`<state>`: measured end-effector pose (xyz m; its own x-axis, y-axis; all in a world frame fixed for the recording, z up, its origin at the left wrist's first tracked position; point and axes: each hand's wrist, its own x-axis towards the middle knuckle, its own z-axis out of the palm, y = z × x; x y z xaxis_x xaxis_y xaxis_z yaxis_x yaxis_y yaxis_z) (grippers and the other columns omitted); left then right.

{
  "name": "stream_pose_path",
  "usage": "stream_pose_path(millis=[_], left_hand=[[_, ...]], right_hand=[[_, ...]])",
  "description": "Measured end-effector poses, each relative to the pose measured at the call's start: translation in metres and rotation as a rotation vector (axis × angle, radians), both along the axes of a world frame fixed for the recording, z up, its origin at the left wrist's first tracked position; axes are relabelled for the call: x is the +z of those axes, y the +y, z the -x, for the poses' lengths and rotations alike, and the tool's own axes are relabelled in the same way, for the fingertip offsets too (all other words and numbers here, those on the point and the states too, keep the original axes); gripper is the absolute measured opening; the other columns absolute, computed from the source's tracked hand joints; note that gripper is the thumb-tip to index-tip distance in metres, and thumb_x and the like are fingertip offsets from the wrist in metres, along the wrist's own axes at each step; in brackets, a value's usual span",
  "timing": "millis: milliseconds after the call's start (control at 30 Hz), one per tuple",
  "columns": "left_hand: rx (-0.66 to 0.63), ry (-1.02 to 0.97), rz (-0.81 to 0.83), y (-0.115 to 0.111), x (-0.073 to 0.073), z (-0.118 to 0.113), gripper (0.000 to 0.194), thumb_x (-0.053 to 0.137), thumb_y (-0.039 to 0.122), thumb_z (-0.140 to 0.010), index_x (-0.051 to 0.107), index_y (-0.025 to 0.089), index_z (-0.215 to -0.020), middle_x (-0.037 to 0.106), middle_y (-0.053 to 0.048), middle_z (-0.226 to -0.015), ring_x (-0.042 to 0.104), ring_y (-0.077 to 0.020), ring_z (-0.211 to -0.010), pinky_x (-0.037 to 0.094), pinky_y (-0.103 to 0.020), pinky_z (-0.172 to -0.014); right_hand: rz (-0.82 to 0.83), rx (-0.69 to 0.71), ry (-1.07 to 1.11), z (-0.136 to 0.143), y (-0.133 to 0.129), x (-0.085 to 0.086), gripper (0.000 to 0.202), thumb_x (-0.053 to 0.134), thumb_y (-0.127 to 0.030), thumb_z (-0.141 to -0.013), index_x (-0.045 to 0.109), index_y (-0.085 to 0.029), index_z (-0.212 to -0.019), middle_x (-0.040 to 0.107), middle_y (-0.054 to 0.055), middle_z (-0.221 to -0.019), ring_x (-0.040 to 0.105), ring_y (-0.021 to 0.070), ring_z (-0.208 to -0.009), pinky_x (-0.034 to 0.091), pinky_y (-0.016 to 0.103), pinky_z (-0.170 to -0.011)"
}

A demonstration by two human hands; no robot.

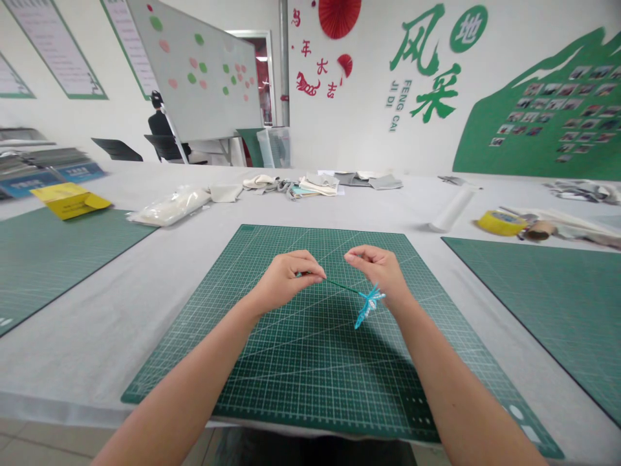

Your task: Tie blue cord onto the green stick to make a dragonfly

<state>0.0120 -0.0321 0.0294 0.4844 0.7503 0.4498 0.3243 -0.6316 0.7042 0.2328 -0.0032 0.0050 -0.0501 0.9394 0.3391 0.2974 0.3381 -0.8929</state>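
Observation:
A blue artificial flower [370, 304] with a thin green stem [343, 285] is held above the green cutting mat [310, 362]. My left hand [291, 275] pinches the stem between thumb and fingers, with the bloom pointing right and tipping downward. Pale, bead-like bits show at the bloom's middle. My right hand [376, 262] is raised just above the bloom, its thumb and forefinger pressed together. Whatever lies in that pinch, if anything, is too small to make out. The bloom lies close to my right wrist; whether they touch I cannot tell.
Other cutting mats lie left [58, 259] and right [548, 304]. A yellow box [70, 200] and a plastic-wrapped packet [172, 206] are on the left. Folded cloths [317, 184] lie at the back. Yellow tape [501, 222] and a white roll [453, 210] are on the right. A person [159, 123] sits beyond.

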Motion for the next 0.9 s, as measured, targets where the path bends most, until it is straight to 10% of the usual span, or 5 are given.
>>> stream_pose_path(millis=[233,467,900], left_hand=[[0.203,-0.184,0.126,0.009,-0.006,0.001,0.009,0.065,0.025,-0.078,0.07,0.019,-0.077,0.063,-0.003,-0.078,0.055,-0.0135,-0.071,0.041,-0.027,-0.065],[0.324,-0.456,0.343,0.016,-0.016,0.003,0.016,0.07,0.031,-0.071,0.07,0.017,-0.08,0.066,-0.003,-0.078,0.055,-0.0132,-0.071,0.042,-0.027,-0.068],[0.226,-0.705,0.69,0.021,-0.021,0.007,0.025,0.076,0.027,-0.065,0.071,0.015,-0.086,0.059,0.0,-0.073,0.043,-0.0046,-0.055,0.03,-0.019,-0.048]], right_hand=[[0.104,0.053,0.087,0.011,0.003,-0.015,0.022,0.068,-0.039,-0.069,0.067,-0.017,-0.071,0.052,-0.002,-0.06,0.041,0.0111,-0.055,0.031,0.025,-0.054],[0.064,0.063,-0.194,0.026,-0.006,-0.021,0.022,0.06,-0.038,-0.076,0.068,-0.019,-0.075,0.038,-0.006,-0.05,0.034,0.0107,-0.05,0.027,0.025,-0.051],[-0.022,0.132,-0.247,0.029,-0.011,-0.019,0.027,0.052,-0.04,-0.085,0.07,-0.02,-0.084,0.065,0.001,-0.073,0.055,0.0145,-0.064,0.04,0.026,-0.06]])
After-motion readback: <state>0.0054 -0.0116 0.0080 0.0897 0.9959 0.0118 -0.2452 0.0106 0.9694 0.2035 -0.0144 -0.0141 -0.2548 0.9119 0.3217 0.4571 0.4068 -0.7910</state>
